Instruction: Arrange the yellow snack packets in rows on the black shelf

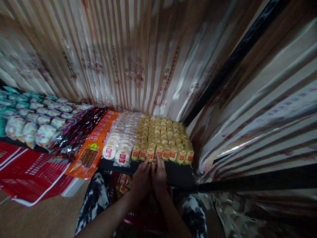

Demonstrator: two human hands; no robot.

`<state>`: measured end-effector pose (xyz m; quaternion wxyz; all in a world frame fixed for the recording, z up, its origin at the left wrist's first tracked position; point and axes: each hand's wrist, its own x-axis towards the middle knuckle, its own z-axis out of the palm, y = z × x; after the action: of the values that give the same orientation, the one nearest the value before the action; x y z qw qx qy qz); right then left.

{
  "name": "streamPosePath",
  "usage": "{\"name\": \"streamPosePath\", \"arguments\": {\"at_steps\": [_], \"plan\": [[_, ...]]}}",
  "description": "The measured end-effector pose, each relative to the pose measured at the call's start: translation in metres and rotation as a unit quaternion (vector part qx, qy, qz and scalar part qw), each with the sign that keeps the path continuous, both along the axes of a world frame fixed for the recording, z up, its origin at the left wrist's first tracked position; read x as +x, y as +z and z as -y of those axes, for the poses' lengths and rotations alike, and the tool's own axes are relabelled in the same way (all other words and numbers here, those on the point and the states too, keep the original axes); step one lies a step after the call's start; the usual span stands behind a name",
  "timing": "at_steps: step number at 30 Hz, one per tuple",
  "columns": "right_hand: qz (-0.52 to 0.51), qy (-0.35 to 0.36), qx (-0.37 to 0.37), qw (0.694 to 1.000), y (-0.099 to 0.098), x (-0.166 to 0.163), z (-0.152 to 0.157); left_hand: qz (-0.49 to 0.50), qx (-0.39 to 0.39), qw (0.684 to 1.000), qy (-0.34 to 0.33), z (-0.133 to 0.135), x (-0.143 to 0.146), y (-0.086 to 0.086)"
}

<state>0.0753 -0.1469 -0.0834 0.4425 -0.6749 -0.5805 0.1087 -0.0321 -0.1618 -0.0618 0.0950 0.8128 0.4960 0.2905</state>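
Both my hands rest side by side at the front edge of a dark tray [178,177]. My left hand [141,178] and my right hand [158,174] have their fingers bunched together, fingertips touching a small yellow packet with a red label [150,154] in the front row. Rows of several such yellow packets [163,135] fill the right part of the tray. Clear-wrapped round white cakes [121,138] fill its left part.
Orange snack packets [95,145] and dark red packets [79,132] lie left of the tray, then white and green bags [37,122]. A red printed sheet [32,175] lies at front left. Shiny striped curtains [138,56] enclose the back and right. My patterned trousers [94,198] show below.
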Motion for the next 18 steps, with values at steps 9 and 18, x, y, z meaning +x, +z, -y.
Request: {"name": "streamPosePath", "arguments": {"at_steps": [9,18], "plan": [[0.016,0.028,0.009,0.999,0.001,0.000,0.001,-0.011,0.020,0.999,-0.029,-0.002,0.000,-0.005],[-0.020,-0.008,0.053,0.998,0.015,-0.003,0.007,0.106,-0.041,0.993,-0.002,0.011,-0.005,0.003]]}}
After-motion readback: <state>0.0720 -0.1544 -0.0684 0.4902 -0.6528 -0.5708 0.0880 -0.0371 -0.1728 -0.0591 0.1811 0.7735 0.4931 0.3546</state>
